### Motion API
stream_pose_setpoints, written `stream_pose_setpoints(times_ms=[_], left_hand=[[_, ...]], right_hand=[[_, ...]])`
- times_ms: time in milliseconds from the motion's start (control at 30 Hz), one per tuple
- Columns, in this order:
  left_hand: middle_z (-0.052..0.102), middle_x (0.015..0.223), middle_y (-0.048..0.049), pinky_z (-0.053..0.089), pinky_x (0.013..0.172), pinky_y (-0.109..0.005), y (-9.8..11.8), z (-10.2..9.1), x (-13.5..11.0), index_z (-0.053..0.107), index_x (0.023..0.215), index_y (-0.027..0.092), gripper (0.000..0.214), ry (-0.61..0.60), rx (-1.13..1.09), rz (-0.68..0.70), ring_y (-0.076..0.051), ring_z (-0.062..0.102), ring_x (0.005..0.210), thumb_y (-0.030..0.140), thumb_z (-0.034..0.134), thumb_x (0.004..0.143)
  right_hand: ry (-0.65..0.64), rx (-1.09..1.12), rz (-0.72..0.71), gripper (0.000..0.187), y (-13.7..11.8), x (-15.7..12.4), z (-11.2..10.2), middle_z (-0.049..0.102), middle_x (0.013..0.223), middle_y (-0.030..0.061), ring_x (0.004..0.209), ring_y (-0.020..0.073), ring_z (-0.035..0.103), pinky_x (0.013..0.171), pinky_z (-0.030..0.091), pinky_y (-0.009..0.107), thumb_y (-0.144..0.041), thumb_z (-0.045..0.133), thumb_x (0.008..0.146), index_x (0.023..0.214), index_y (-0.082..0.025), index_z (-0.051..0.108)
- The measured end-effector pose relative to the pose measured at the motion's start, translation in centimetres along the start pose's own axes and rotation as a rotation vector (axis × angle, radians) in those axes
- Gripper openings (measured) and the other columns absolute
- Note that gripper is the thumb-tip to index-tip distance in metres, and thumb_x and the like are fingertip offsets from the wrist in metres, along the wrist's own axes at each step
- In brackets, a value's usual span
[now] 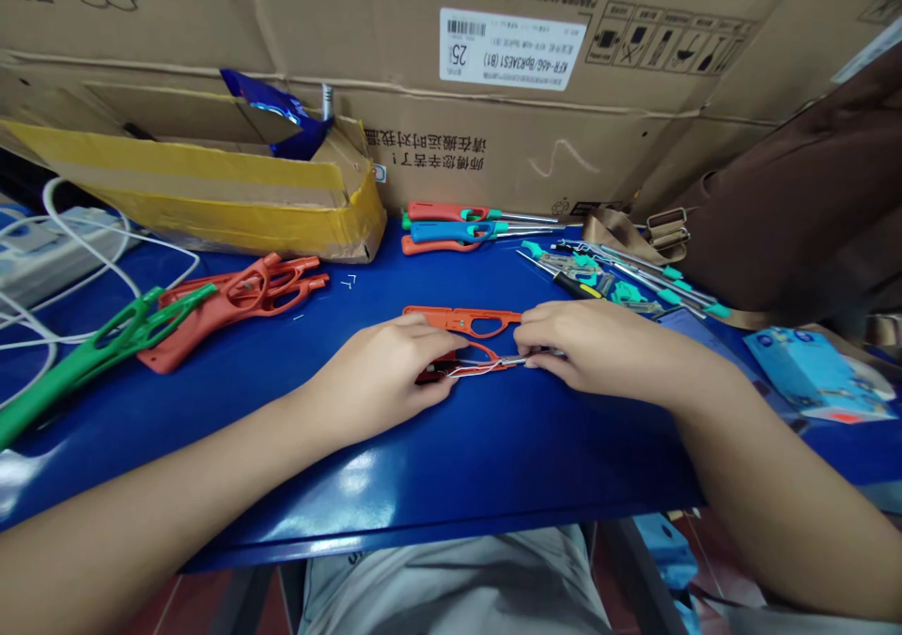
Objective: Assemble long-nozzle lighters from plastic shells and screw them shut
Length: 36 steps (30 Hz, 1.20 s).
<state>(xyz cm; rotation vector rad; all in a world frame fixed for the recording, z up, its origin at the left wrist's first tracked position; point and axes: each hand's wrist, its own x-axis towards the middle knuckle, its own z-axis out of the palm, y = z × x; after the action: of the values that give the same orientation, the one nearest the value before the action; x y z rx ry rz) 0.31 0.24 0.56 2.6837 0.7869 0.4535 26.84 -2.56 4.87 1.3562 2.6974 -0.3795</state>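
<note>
While the left hand [395, 364] and right hand [582, 348] grasp its ends, the orange casing [497, 363] exposes white wires [471, 371].

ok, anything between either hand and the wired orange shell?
Nothing visible: the left hand holds the wired shell at its left end, the right hand is at its right. The other orange half lies just beyond, not between.

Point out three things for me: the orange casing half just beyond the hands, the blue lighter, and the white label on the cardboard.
Orange casing half [448, 319]: head view, on its handle.
Blue lighter [443, 232]: head view, on its handle.
White label [512, 49]: head view, mid-face.
</note>
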Motion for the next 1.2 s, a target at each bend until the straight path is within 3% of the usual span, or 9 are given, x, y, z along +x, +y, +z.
stream_pose_setpoints(times_ms=[100,233,433,667,867,1200], left_hand=[[0.076,0.117,-0.0042,0.056,0.089,-0.035,0.1,-0.4,0.0,0.069,0.125,0.022,0.034,-0.028,-0.016,-0.036,-0.024,0.070,0.107,0.020,0.066,0.091],[0.071,0.120,-0.0056,0.054,0.091,-0.039,0.2,-1.3,-0.1,0.068,0.119,0.022,0.036,-0.063,0.044,-0.056,-0.027,0.066,0.110,0.030,0.074,0.085],[0.068,0.107,-0.0021,0.051,0.076,-0.032,0.2,-2.6,-0.2,0.068,0.100,0.022,0.018,-0.152,0.021,-0.165,-0.022,0.067,0.091,0.027,0.073,0.084],[0.069,0.090,-0.0017,0.045,0.064,-0.025,-0.1,-2.5,-0.1,0.070,0.091,0.018,0.007,-0.131,-0.119,-0.213,-0.015,0.062,0.074,0.019,0.073,0.085],[0.071,0.089,-0.0021,0.049,0.068,-0.024,-0.2,-2.5,-0.1,0.075,0.090,0.018,0.009,-0.122,-0.226,-0.246,-0.013,0.065,0.073,0.012,0.070,0.086],[0.073,0.079,-0.0008,0.046,0.061,-0.023,0.0,-2.6,0.2,0.074,0.088,0.017,0.005,-0.174,-0.260,-0.310,-0.013,0.063,0.066,0.020,0.071,0.085]], right_hand=[[0.027,0.041,0.023,0.011,0.3,-0.2,0.0,0.067,0.104,0.0032,0.090,0.0201,0.065,0.072,0.043,0.030,-0.019,0.062,0.092,0.099,-0.023,0.070],[0.100,0.186,-0.030,0.024,0.0,0.0,0.4,0.064,0.113,0.0057,0.092,0.0190,0.063,0.074,0.045,0.030,-0.024,0.065,0.092,0.116,-0.021,0.066],[0.126,0.307,-0.108,0.014,-1.4,1.4,1.9,0.062,0.114,0.0070,0.095,0.0198,0.060,0.077,0.046,0.031,-0.020,0.063,0.094,0.108,-0.020,0.063],[0.147,0.377,-0.143,0.004,-1.1,2.3,2.7,0.061,0.100,0.0037,0.085,0.0162,0.057,0.073,0.042,0.028,-0.015,0.062,0.095,0.096,-0.019,0.061],[0.143,0.388,-0.146,0.005,-1.1,2.2,2.6,0.062,0.099,0.0041,0.085,0.0162,0.057,0.073,0.041,0.028,-0.013,0.060,0.095,0.093,-0.018,0.062],[0.145,0.416,-0.143,0.008,-1.4,2.1,2.4,0.061,0.099,0.0034,0.086,0.0158,0.056,0.075,0.041,0.028,-0.012,0.058,0.096,0.093,-0.019,0.060]])
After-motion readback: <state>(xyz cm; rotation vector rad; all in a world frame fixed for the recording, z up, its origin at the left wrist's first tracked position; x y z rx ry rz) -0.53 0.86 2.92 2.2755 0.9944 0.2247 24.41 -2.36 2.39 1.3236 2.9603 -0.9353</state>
